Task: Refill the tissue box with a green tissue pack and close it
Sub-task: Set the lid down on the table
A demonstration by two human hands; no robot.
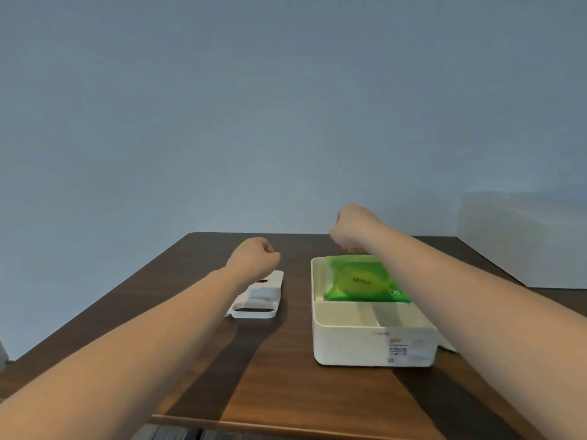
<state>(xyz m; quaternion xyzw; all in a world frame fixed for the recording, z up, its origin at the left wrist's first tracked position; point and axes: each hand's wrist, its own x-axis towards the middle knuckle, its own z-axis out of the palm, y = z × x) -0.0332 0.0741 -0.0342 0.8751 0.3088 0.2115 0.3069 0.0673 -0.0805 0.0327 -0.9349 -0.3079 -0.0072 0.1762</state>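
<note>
Lying in the open tissue box [349, 347], a green tissue pack [365, 281].

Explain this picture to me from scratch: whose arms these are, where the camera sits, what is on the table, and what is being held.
No machine here: a person works with two bare hands. The single picture comes from a wide-angle camera worn on the person's head, looking forward and down, so both forearms reach in from below.

On the dark wooden table stands an open white tissue box with a green tissue pack already lying in its far part. Left of the box lies its white lid, flat, with slots in it.

The left hand is loosely curled above the lid's far end; whether it touches it is unclear. The right hand is curled above the pack's far edge, fingers hidden, so a grip cannot be confirmed. The box is not yet closed.
</note>
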